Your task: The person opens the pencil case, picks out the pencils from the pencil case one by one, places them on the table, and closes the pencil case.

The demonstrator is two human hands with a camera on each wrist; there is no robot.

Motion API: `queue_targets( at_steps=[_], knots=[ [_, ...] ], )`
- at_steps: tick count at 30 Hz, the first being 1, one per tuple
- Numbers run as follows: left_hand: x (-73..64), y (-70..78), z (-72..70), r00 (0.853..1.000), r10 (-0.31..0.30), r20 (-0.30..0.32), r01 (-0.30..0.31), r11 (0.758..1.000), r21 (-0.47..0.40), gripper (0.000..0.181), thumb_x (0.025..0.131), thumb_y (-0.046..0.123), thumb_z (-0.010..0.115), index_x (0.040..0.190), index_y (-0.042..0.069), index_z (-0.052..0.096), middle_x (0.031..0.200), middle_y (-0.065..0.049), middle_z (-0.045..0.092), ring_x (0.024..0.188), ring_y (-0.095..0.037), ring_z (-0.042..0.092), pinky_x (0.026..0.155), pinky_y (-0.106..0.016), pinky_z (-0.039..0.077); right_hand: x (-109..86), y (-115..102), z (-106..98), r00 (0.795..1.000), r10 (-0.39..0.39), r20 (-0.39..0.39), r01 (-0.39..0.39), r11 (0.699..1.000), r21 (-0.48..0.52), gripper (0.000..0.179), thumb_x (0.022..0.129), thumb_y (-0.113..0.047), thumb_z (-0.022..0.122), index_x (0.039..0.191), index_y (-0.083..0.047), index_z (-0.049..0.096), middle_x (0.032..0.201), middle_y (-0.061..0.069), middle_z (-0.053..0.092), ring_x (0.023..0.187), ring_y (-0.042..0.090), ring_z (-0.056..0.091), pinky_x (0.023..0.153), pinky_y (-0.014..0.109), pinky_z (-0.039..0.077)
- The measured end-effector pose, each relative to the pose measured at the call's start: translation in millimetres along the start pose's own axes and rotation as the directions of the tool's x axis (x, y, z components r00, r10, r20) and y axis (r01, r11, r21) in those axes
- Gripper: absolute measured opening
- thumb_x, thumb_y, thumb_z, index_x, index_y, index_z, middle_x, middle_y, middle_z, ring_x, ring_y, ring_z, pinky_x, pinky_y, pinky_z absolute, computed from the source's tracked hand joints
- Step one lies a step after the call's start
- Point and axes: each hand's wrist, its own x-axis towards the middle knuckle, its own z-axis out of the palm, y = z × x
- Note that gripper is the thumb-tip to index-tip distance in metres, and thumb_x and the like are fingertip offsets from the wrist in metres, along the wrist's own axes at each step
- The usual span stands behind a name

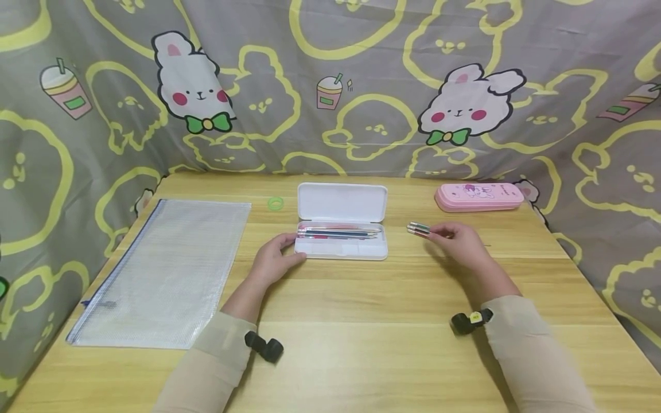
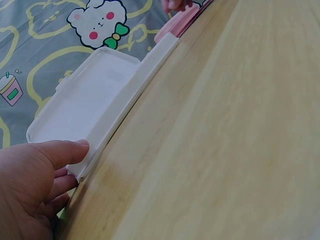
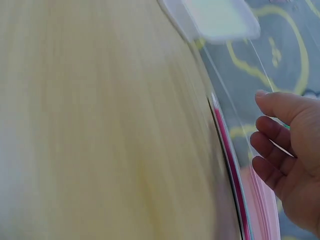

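My left hand (image 1: pixel 272 258) grips the left end of a white pencil case (image 1: pixel 369 249), with the thumb at its near corner and the fingers behind. The case stands open, and several pencils (image 1: pixel 338 233) lie along its base. In the left wrist view my left thumb (image 2: pixel 70 151) presses on the case's end. My right hand (image 1: pixel 465 248) is over a small bunch of pencils (image 1: pixel 417 229) to the right of the case, hiding their middle. In the right wrist view the bunched pencils (image 3: pixel 235 177) run low along the table, apart from the loosely bent fingers (image 3: pixel 265 145).
A pink pencil case (image 1: pixel 480 197), closed, sits at the back right. Left of the white case lies a small green ring (image 1: pixel 276 203). A flat mesh zip pouch (image 1: pixel 170 275) covers the table's left side. Patterned cloth (image 1: pixel 330 132) hangs behind the table.
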Motion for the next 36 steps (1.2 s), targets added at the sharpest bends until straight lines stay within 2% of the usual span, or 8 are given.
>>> queue_targets(
  at_steps=[4, 7, 14, 18, 24, 29, 36],
  knots=[
    [0.3, -1.2, 0.6, 1.000, 0.002, 0.000, -0.002, 1.000, -0.002, 0.059, 0.084, 0.028, 0.074, 0.136, 0.006, 0.054, 0.142, -0.014, 0.056, 0.138, -0.032, 0.046, 0.120, -0.048, 0.030, 10.1, -21.9, 19.1, 0.998, -0.045, 0.040, 0.044, 0.999, 0.023, 0.028, 0.094, -0.021, 0.066, 0.114, -0.003, 0.069, 0.111, 0.017, 0.070, 0.094, 0.019, 0.060, 0.082, 0.026, 0.049],
    [0.3, -1.3, 0.5, 1.000, 0.004, -0.001, -0.004, 1.000, 0.002, 0.059, 0.085, 0.028, 0.074, 0.136, 0.006, 0.054, 0.142, -0.014, 0.056, 0.138, -0.032, 0.046, 0.120, -0.048, 0.030, 17.1, -36.9, 31.7, 0.995, -0.070, 0.064, 0.069, 0.997, 0.018, 0.028, 0.094, -0.020, 0.066, 0.115, -0.003, 0.069, 0.113, 0.018, 0.070, 0.099, 0.024, 0.062, 0.087, 0.031, 0.050],
    [0.0, 0.0, 0.3, 1.000, -0.001, -0.004, 0.001, 1.000, 0.007, 0.058, 0.085, 0.027, 0.074, 0.135, 0.007, 0.055, 0.142, -0.014, 0.056, 0.138, -0.033, 0.046, 0.120, -0.049, 0.029, 30.2, -67.5, 54.3, 0.989, -0.102, 0.110, 0.099, 0.995, 0.027, 0.024, 0.093, -0.020, 0.066, 0.111, -0.005, 0.071, 0.109, 0.016, 0.071, 0.099, 0.029, 0.064, 0.085, 0.037, 0.052],
    [-0.2, -0.8, 0.5, 1.000, -0.003, -0.003, 0.003, 1.000, 0.007, 0.059, 0.084, 0.028, 0.074, 0.136, 0.007, 0.054, 0.142, -0.013, 0.056, 0.139, -0.032, 0.045, 0.120, -0.049, 0.029, 35.7, -80.7, 63.9, 0.980, -0.117, 0.159, 0.116, 0.993, 0.015, 0.024, 0.092, -0.018, 0.067, 0.111, -0.005, 0.072, 0.109, 0.015, 0.070, 0.101, 0.029, 0.064, 0.089, 0.041, 0.052],
    [0.2, -1.8, 1.1, 1.000, 0.006, -0.005, -0.006, 1.000, 0.009, 0.059, 0.084, 0.028, 0.075, 0.136, 0.007, 0.055, 0.142, -0.013, 0.056, 0.139, -0.033, 0.045, 0.120, -0.049, 0.029, 44.1, -92.5, 75.4, 0.970, -0.112, 0.217, 0.116, 0.993, -0.009, 0.024, 0.090, -0.017, 0.069, 0.111, -0.007, 0.072, 0.114, 0.014, 0.069, 0.106, 0.027, 0.061, 0.098, 0.044, 0.050],
    [0.6, -1.5, 0.8, 1.000, -0.004, -0.006, 0.004, 1.000, 0.012, 0.059, 0.084, 0.028, 0.075, 0.136, 0.007, 0.055, 0.142, -0.013, 0.056, 0.139, -0.032, 0.045, 0.120, -0.049, 0.029, 52.1, -96.3, 82.7, 0.958, -0.136, 0.252, 0.153, 0.987, -0.050, 0.025, 0.088, -0.016, 0.071, 0.111, -0.006, 0.072, 0.111, 0.012, 0.072, 0.106, 0.026, 0.064, 0.100, 0.044, 0.050],
    [0.6, -0.5, -0.2, 1.000, -0.005, -0.006, 0.005, 1.000, 0.012, 0.059, 0.084, 0.028, 0.075, 0.136, 0.007, 0.054, 0.142, -0.014, 0.056, 0.139, -0.033, 0.045, 0.120, -0.049, 0.029, 58.3, -101.1, 85.4, 0.942, -0.118, 0.314, 0.160, 0.981, -0.113, 0.025, 0.089, -0.014, 0.070, 0.113, -0.007, 0.072, 0.115, 0.010, 0.073, 0.115, 0.028, 0.063, 0.106, 0.046, 0.046]
  ],
)
